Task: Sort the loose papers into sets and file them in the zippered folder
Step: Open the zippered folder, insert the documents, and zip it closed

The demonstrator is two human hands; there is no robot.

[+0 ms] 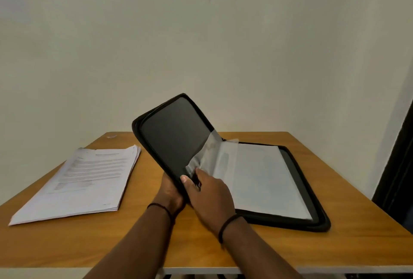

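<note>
Hands meet at the near corner of the black zippered folder, which lies open on the wooden table. Its left cover is tilted up off the table, its right half lies flat. The left hand is behind the raised cover, fingers hidden on the cover's outer side, thumb hooked over the near edge, so it grips that cover. The right hand rests by the spine, just right of the left thumb; its fingertips touch the lower corner of a clear plastic sleeve that stands partly lifted, but whether they pinch it or merely press it I cannot tell. Right of those fingers, a white sheet lies flat in the folder's right half. Well to the left of the left hand, a stack of loose papers lies on the table, printed side up, its edges slightly fanned. Each wrist carries 1 dark band.
</note>
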